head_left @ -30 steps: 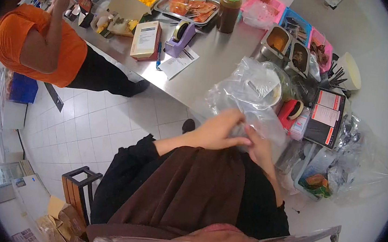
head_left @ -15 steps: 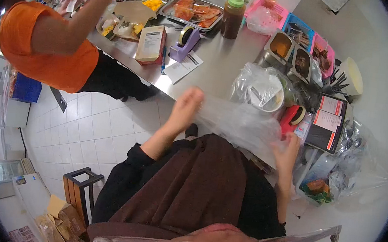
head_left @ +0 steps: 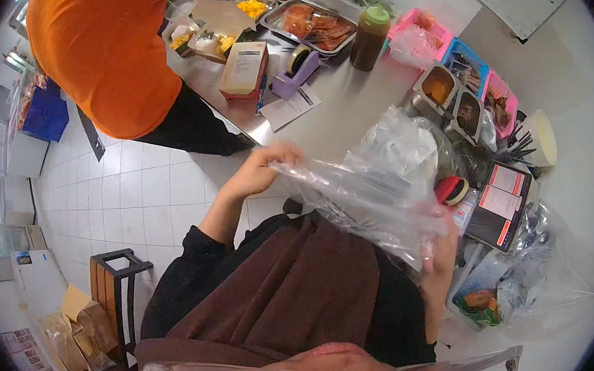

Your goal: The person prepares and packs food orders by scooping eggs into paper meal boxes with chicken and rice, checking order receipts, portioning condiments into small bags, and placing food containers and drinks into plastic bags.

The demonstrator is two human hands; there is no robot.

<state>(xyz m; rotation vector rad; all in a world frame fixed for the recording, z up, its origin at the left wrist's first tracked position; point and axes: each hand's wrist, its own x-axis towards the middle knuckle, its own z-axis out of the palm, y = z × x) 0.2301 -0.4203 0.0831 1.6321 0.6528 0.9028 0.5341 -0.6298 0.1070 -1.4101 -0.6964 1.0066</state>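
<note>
A clear plastic bag [head_left: 356, 198] is stretched between my two hands above the front edge of the counter. My left hand [head_left: 264, 170] pinches its left end with fingers closed. At the other end, my right hand [head_left: 442, 235] grips the bag, its fingers partly hidden by the film. Just behind, more clear plastic [head_left: 405, 142] lies over a white tub, which is mostly covered now. A red tape dispenser [head_left: 452, 190] stands close beyond my right hand.
On the steel counter [head_left: 332, 121] are a purple tape dispenser [head_left: 295, 74], a receipt [head_left: 290, 110], a carton [head_left: 244, 68], a sauce bottle [head_left: 370, 39] and a tray of orange-red food [head_left: 312, 26]. A tablet [head_left: 501, 205] stands at right. A co-worker in an orange shirt [head_left: 111, 39] leans in at left.
The bag has been raised and spread wider between my hands, covering the tub and part of the red dispenser. My left hand moved left and down. The co-worker has leaned closer to the counter.
</note>
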